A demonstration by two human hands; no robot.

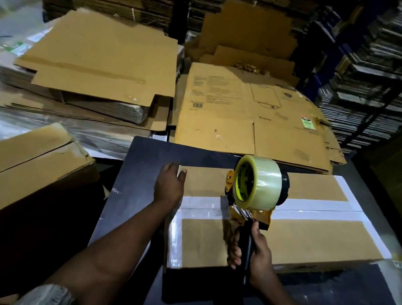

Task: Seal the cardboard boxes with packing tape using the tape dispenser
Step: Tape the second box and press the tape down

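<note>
Taping 1 cardboard box (287, 236) on dark table (144, 169).
Right hand (254, 254) is gripping tape dispenser (255, 188) handle, nose sitting on box's centre seam; left hand (169, 187), fingers straight, is pressing box's 9 o'clock end. Flattened cartons (248, 117) lying at 12 o'clock.

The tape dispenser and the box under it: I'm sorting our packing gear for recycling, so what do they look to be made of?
The tape dispenser has a yellow frame with a hard sheen, plastic or painted metal, I cannot tell which, and a black handle gripped by the right hand. Its roll is clear glossy film. The box looks like matte brown cardboard with shiny tape along its seams.
</note>
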